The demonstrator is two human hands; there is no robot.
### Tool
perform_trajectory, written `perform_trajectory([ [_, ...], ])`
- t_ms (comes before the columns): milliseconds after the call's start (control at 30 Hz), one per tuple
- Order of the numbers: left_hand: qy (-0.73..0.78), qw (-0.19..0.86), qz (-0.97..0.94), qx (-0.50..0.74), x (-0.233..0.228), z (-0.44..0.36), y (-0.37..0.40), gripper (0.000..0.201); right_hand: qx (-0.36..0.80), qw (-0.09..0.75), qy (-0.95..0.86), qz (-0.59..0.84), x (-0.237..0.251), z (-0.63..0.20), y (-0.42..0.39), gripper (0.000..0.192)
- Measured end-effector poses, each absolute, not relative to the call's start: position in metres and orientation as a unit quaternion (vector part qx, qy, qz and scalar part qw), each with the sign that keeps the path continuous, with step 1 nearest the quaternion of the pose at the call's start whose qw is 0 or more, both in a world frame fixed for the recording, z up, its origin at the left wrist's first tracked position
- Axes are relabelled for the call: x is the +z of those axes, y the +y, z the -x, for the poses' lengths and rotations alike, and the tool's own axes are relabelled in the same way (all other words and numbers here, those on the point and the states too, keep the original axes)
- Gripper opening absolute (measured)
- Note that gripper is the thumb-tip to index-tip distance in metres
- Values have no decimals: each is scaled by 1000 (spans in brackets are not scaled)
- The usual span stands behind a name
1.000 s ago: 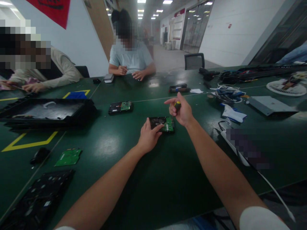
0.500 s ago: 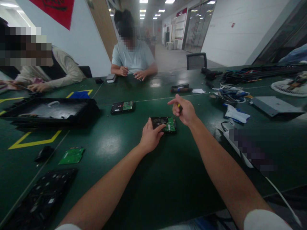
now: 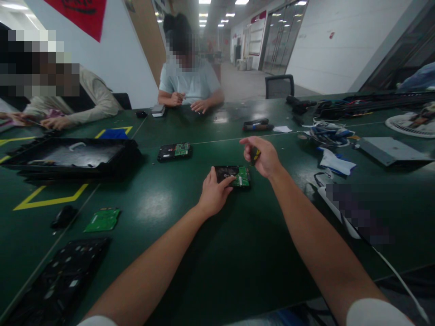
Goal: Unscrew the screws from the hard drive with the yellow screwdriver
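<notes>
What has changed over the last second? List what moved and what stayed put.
The right hand, closed on a yellow-and-black screwdriver, came down from above the table toward the hard drive and now hangs just over its right end. Nothing was picked up or released. The left hand kept pressing on the drive's near left corner, and the drive did not shift on the green table.

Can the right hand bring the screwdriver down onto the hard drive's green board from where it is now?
Probably yes. The right hand grips the screwdriver just above the far right corner of the hard drive. The left hand rests on the near left edge, leaving the green board uncovered.
</notes>
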State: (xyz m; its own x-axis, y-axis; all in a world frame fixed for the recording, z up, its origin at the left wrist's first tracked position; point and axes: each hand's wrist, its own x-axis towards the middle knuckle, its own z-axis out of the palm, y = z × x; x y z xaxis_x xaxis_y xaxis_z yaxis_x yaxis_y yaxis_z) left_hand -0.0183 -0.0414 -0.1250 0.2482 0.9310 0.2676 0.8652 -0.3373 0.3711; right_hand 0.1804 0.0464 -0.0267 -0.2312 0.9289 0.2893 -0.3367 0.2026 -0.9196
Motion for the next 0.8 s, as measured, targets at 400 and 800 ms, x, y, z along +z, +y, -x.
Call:
perform_trajectory([
  [400,570,75,-787,223,-125,19,-41,49,569,564,-532,273,-26,-178,46,34],
  [800,572,72,-785,229,-123,18,-43,47,583,551,-523,287,-21,-176,42,59],
])
